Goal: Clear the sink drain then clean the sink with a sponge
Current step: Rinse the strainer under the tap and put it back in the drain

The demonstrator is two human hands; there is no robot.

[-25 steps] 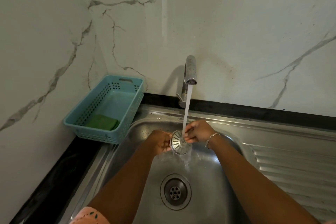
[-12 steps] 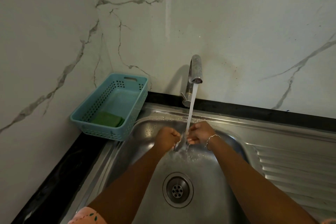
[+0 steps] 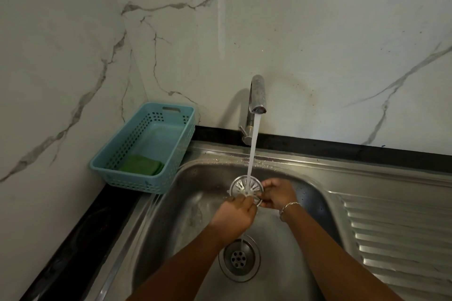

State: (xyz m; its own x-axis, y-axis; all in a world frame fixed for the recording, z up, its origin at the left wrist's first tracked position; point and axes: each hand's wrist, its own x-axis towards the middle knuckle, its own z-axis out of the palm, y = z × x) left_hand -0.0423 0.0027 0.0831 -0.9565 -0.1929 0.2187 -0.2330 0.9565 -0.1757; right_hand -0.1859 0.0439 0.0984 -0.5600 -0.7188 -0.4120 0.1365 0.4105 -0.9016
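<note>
A round metal drain strainer (image 3: 241, 184) is held up over the steel sink (image 3: 195, 203), its slotted face turned toward me, under water running from the tap (image 3: 257, 95). My left hand (image 3: 236, 215) grips the strainer's lower edge from below. My right hand (image 3: 277, 193), with a bracelet at the wrist, pinches its right rim. The open drain (image 3: 238, 258) lies in the basin floor beneath my left forearm. A green sponge (image 3: 141, 165) lies in the blue basket (image 3: 171, 154) at the sink's left.
The ribbed draining board (image 3: 391, 227) stretches to the right of the basin. A black counter strip (image 3: 73, 239) runs along the left and back. Marble walls close in behind and on the left.
The strainer has turned from edge-on to face me, flat under the stream. My left hand has shifted below it, and the view has moved slightly.
</note>
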